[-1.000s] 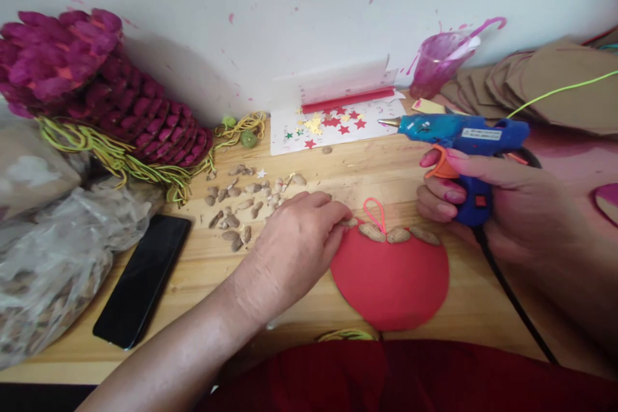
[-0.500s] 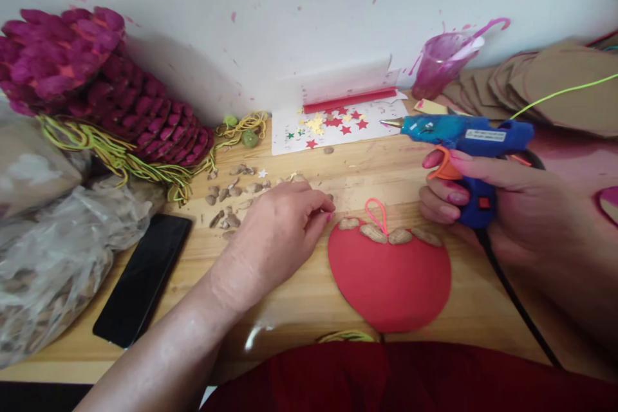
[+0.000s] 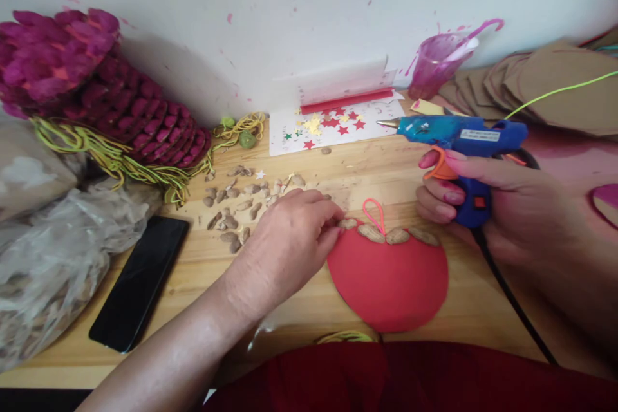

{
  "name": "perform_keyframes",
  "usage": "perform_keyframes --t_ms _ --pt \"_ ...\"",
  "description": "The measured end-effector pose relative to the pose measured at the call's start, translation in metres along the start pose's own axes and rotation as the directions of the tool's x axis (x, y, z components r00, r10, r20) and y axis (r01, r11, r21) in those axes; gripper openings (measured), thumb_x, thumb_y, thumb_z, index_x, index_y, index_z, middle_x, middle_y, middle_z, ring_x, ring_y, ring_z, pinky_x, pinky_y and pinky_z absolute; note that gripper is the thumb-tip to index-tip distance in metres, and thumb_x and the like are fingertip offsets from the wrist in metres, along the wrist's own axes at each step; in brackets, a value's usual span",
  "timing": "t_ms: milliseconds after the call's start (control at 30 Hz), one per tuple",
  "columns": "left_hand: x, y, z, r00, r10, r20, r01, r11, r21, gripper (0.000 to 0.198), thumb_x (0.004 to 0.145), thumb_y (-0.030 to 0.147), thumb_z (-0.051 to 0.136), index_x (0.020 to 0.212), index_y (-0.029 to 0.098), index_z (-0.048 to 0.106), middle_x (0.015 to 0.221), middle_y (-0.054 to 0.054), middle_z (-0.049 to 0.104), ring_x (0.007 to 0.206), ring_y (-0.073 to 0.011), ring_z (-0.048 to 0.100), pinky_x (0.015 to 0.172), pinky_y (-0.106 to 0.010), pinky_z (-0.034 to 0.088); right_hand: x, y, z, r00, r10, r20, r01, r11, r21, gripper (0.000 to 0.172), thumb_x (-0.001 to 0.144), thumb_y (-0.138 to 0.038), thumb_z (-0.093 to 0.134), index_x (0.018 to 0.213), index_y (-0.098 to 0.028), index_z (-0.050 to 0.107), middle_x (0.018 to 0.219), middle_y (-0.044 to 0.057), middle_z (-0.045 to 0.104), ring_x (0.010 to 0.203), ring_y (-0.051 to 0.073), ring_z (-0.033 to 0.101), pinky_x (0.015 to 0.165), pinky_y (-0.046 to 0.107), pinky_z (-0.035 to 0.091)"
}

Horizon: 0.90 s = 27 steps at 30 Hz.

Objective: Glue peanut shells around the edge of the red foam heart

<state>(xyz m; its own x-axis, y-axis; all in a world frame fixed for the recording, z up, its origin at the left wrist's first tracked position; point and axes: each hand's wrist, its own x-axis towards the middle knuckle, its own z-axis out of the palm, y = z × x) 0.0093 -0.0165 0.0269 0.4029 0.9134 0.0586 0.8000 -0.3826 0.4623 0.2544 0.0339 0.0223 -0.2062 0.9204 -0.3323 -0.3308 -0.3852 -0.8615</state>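
Observation:
My right hand [image 3: 463, 193] grips a blue glue gun [image 3: 463, 138] in the air, its metal tip pointing left and a finger at the orange trigger. A red round card [image 3: 389, 283] lies on the table with an orange cord loop [image 3: 374, 215] at its top edge. Along that edge sit several peanut shells [image 3: 398, 236]. My left hand [image 3: 294, 232] has its fingers closed at the leftmost peanut shell [image 3: 348, 223], touching it at the card's upper left rim; the fingertips are partly hidden. Loose peanut shells [image 3: 230, 222] lie scattered left of this hand.
A white sheet [image 3: 284, 145] carries small coloured stars. Left are a stack of magenta shell-covered pieces [image 3: 145, 103], a plastic bag [image 3: 62, 264] and a black phone [image 3: 140, 283]. A pink-stained cup [image 3: 432, 64] and brown card pieces [image 3: 555, 87] stand at the back right.
My left hand has moved slightly right, from beside the card to the leftmost peanut shell on its rim. The glue gun stays in my right hand, almost unmoved.

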Motion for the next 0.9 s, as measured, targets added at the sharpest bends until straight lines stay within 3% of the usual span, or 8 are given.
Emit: perform_keyframes --t_ms 900 --pt "-0.0005 0.0050 0.0024 1.000 -0.017 -0.024 0.018 0.999 0.037 0.007 0.087 0.013 0.066 0.087 0.018 0.072 0.083 -0.003 0.070 0.079 -0.0189 0.065 0.073 -0.032 0.051 0.0011 0.0000 0.0012 1.000 -0.003 0.005 0.003 1.000 0.005 0.016 0.086 -0.016 0.060 0.075 -0.017 0.070 0.053 0.000 0.041 0.049 0.011 0.035 0.043 0.024 0.035"
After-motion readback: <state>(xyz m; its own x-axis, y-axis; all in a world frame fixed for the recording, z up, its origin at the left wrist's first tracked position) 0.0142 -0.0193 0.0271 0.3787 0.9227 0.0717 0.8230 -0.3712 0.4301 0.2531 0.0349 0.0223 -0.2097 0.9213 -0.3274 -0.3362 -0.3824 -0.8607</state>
